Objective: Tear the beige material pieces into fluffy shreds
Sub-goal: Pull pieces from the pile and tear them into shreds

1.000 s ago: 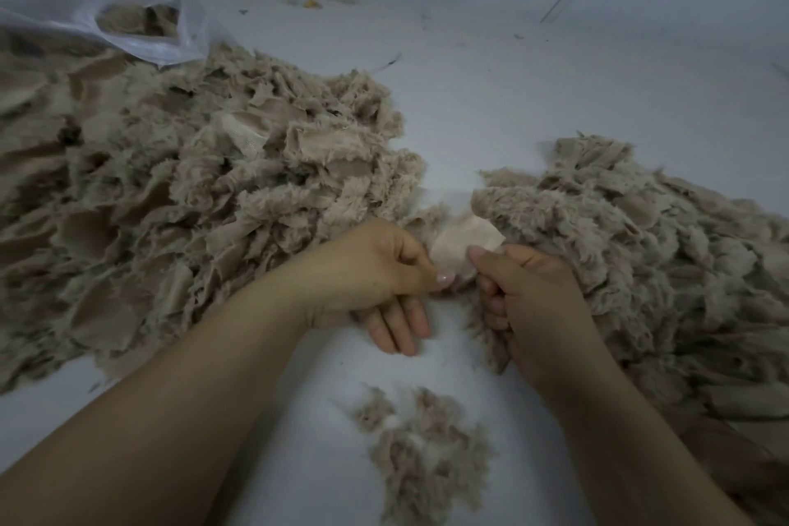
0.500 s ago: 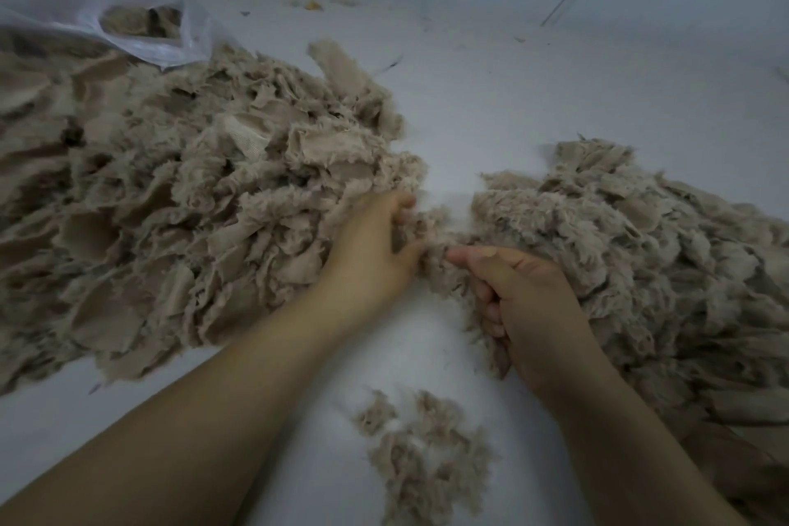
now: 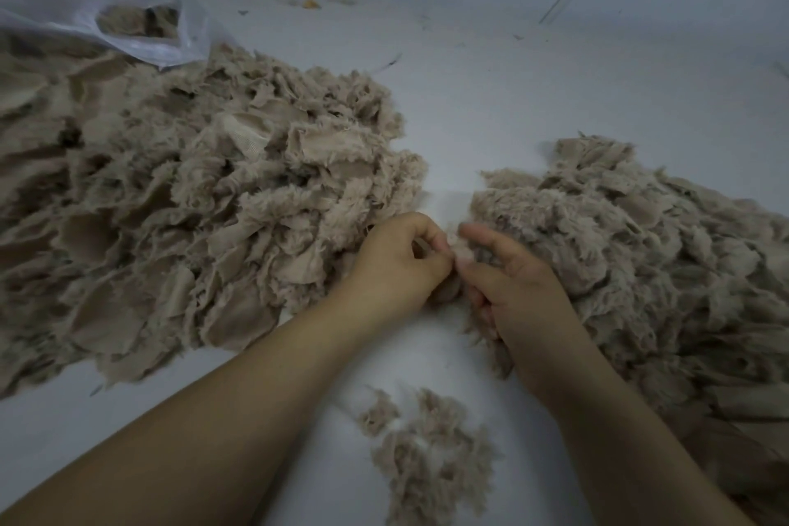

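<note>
I see both hands, left hand [image 3: 397,265] and right hand [image 3: 512,282], fingers pinched on one small beige fuzzy fabric scrap [image 3: 459,252], ready to rip.

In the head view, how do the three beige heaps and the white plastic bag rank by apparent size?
1. Left beige heap of flat pieces.
2. Right beige fluffy heap; both run off frame, so this is unsure.
3. White plastic bag, farther away and cut off.
4. Small beige shred heap.
</note>
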Demonstrator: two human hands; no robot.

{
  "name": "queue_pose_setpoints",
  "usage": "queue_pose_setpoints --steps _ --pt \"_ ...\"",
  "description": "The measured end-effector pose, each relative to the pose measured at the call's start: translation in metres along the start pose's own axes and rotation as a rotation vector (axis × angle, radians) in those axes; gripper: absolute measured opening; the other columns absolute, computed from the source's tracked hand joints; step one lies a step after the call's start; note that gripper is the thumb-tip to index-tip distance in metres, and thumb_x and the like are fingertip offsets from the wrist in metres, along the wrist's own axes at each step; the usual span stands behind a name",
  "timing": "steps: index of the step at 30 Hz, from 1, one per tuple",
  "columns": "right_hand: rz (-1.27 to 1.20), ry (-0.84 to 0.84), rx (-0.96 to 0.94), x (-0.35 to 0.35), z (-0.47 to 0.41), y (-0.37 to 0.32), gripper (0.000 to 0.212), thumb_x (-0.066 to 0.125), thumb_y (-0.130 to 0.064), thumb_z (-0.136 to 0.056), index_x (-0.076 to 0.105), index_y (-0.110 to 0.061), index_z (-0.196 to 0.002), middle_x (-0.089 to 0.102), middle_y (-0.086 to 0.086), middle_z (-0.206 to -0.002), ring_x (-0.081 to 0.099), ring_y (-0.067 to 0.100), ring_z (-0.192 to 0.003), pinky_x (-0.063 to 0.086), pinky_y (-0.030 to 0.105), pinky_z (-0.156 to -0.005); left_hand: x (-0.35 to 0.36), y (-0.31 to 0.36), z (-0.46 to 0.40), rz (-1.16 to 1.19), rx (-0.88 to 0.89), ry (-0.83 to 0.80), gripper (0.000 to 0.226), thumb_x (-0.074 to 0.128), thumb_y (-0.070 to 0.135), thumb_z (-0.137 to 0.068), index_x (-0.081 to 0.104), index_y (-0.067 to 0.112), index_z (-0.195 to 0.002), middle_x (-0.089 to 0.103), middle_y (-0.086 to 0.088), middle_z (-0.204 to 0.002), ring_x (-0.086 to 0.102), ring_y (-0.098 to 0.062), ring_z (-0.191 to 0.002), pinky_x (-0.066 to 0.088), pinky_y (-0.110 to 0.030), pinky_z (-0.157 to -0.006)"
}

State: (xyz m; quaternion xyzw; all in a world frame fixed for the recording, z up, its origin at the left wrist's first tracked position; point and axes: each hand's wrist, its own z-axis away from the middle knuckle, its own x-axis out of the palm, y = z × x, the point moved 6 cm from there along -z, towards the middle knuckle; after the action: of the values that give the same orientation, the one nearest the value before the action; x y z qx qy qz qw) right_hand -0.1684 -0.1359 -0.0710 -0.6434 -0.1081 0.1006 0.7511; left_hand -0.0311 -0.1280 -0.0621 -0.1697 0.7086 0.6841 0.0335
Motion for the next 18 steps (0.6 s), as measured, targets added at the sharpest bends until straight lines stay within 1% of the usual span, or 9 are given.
queue_pose_setpoints --steps 2,3,4,6,7,9,11,14,18 --pt "0.014 -0.026 0.006 0.001 0.000 0.001 0.032 0.061 -0.017 -0.098 0.060 -0.042 -0.118 0.051 -0.007 -0.050 0.040 0.001 -0.039 0.033 0.015 -0.037 0.008 0.001 0.006 0.266 -0.029 -0.040 0.015 0.059 0.002 -0.077 0.051 0.012 -0.071 0.052 -0.009 -0.048 0.046 -0.018 -0.039 0.035 -0.022 -0.042" --pt "0.047 -0.047 -0.008 0.002 0.000 0.000 0.024 0.062 -0.019 -0.097 0.067 -0.040 -0.107 0.053 -0.009 -0.050 0.042 0.000 -0.040 0.034 0.015 -0.038 0.009 0.002 0.008 0.336 -0.032 -0.033 0.013 0.057 0.001 -0.076 0.049 0.010 -0.071 0.047 -0.006 -0.046 0.040 -0.016 -0.037 0.030 -0.021 -0.041" --pt "0.088 -0.066 -0.020 0.004 0.001 -0.001 0.016 0.062 -0.021 -0.098 0.074 -0.032 -0.096 0.053 -0.009 -0.051 0.042 0.000 -0.041 0.035 0.014 -0.039 0.009 0.002 0.008 0.360 -0.027 -0.015 0.017 0.059 -0.002 -0.078 0.048 0.011 -0.072 0.045 -0.004 -0.047 0.037 -0.015 -0.036 0.028 -0.021 -0.040" --pt "0.161 -0.058 -0.029 0.004 0.001 0.002 0.018 0.062 -0.021 -0.098 0.073 -0.013 -0.086 0.051 -0.007 -0.051 0.041 0.003 -0.041 0.036 0.016 -0.039 0.006 0.002 0.007 0.325 -0.008 0.007 0.025 0.062 -0.009 -0.086 0.049 0.012 -0.080 0.048 -0.003 -0.058 0.038 -0.012 -0.040 0.030 -0.020 -0.039" --pt "0.184 -0.037 -0.021 0.003 0.000 0.003 0.021 0.062 -0.020 -0.098 0.072 -0.010 -0.082 0.050 -0.005 -0.050 0.041 0.005 -0.041 0.036 0.017 -0.040 0.004 0.003 0.006 0.303 -0.005 0.003 0.026 0.063 -0.010 -0.086 0.050 0.012 -0.084 0.051 -0.004 -0.064 0.041 -0.011 -0.043 0.033 -0.021 -0.040" --pt "0.209 0.015 -0.008 -0.001 -0.001 0.005 0.022 0.062 -0.018 -0.096 0.070 -0.009 -0.077 0.050 -0.003 -0.047 0.041 0.008 -0.038 0.036 0.020 -0.039 0.003 0.002 0.004 0.290 -0.013 -0.017 0.025 0.064 -0.011 -0.086 0.054 0.013 -0.087 0.056 -0.004 -0.067 0.047 -0.011 -0.048 0.039 -0.021 -0.045" --pt "0.191 0.059 -0.001 -0.003 -0.001 0.004 0.022 0.065 -0.018 -0.094 0.071 -0.011 -0.075 0.051 -0.002 -0.046 0.041 0.009 -0.036 0.036 0.021 -0.038 0.001 0.001 0.003 0.286 -0.006 -0.001 0.023 0.064 -0.007 -0.087 0.061 0.015 -0.082 0.059 0.000 -0.064 0.051 -0.007 -0.050 0.043 -0.020 -0.050" --pt "0.162 0.103 -0.009 -0.004 0.000 0.002 0.030 0.068 -0.019 -0.093 0.069 -0.015 -0.064 0.047 -0.005 -0.043 0.036 0.007 -0.034 0.031 0.016 -0.036 -0.004 -0.002 0.001 0.292 0.015 0.063 0.021 0.063 0.000 -0.091 0.065 0.015 -0.076 0.054 0.007 -0.053 0.043 -0.003 -0.045 0.037 -0.016 -0.046" --pt "0.174 0.172 0.016 -0.010 0.000 0.003 0.044 0.062 -0.016 -0.094 0.051 -0.019 -0.051 0.038 -0.005 -0.040 0.029 0.011 -0.033 0.026 0.015 -0.036 -0.013 -0.005 0.000 0.353 0.037 0.189 0.026 0.060 0.002 -0.093 0.064 0.020 -0.075 0.050 0.009 -0.051 0.036 -0.003 -0.043 0.032 -0.016 -0.043"
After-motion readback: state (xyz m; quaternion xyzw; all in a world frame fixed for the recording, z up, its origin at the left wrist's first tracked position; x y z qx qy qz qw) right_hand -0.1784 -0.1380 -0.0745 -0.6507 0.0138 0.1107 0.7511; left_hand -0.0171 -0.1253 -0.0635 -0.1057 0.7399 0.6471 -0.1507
